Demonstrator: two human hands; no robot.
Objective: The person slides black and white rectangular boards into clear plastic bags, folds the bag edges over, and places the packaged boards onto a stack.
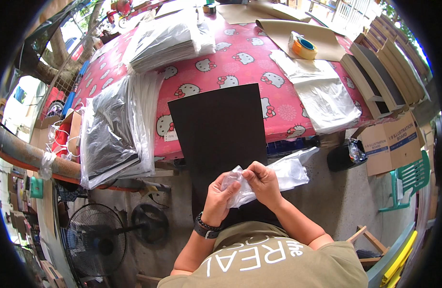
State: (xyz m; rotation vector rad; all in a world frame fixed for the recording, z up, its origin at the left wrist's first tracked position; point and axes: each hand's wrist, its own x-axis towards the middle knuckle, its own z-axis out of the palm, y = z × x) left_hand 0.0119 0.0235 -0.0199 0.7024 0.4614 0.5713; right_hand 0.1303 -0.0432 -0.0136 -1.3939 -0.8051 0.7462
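My left hand [219,198] and my right hand [263,183] are close together over the near edge of the table, both pinching one end of a clear plastic bag [289,172]. The rest of the bag trails off to the right behind my right hand. Just beyond my hands a black board [220,126] lies partly on the table and reaches over its edge toward me. To the right, a flat pile of clear plastic bags [329,103] rests on the tabletop.
The table [209,77] has a pink patterned cover. Plastic-wrapped black boards lie in a near-left stack [114,127] and a far stack [165,41]. Tape rolls [303,47] sit on brown paper. Boards [377,72] stand at right; a fan [97,240] stands lower left, a green chair [413,177] right.
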